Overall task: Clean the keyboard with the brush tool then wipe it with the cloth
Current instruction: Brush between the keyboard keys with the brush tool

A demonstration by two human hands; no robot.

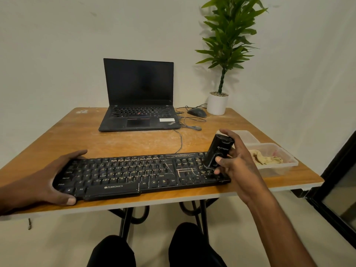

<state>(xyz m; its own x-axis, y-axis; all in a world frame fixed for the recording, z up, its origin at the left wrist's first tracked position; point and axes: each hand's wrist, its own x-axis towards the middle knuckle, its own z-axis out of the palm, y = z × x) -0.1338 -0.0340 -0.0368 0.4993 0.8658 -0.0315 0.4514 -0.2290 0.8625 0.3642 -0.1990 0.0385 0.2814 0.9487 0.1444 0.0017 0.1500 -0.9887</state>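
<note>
Gripping the black brush tool (pixel 218 152) with curled fingers, the right hand (pixel 234 160) sets its lower end on the numeric-pad end of the black Zebronics keyboard (pixel 134 174). Just right of that hand, the crumpled cloth (pixel 264 158) lies in a clear plastic container (pixel 277 168). The left hand (pixel 50 180) clasps the keyboard's far-left end, thumb at the front edge, on the wooden bench (pixel 96 135).

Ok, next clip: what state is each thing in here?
keyboard: flat on the table, dusty, steadied at its left end
brush tool: upright on the keyboard's right end
left hand: grips the keyboard
right hand: grips the brush tool
cloth: crumpled in the tub, untouched
tub: lid off
laptop: open, screen dark
</note>
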